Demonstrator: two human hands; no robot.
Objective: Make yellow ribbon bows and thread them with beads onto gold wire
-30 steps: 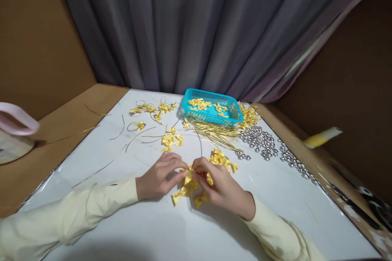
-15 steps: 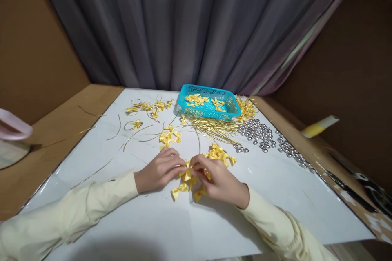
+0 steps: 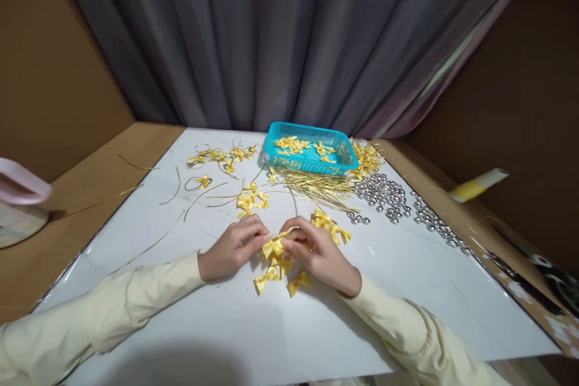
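- The white tabletop [image 3: 316, 332] has its left and right edges in view, with brown surface beyond each; the grey curtain [image 3: 280, 36] hangs along its far edge.
- Room to move lies in front of the hands, between the two sleeves, and to the right of the right hand, short of the beads.
- Hands: two. The left hand [image 3: 235, 247] and the right hand [image 3: 323, 256] face each other near the middle, each grip closed at the fingertips on one yellow bow [image 3: 274, 246], held between them over other bows.
- Nearest the front edge: two separate bows, the left one [image 3: 266, 279] and the right one [image 3: 299, 283].
- Gold wires [image 3: 321, 189]: one dense bundle before the basket, plus scattered single strands to the left.
- Silver beads [image 3: 384, 193]: one large spread, reaching along the right edge; they appear too small and crowded for a reliable count.
- Looped bow [image 3: 204, 181]: one, set apart left of centre.
- Containers: one blue basket [image 3: 312, 166], holding yellow bows in two clusters; one pink-handled vessel [image 3: 20, 226] at far left, contents not visible.
- Beyond the right edge: one yellow-and-white tube [image 3: 479, 186].
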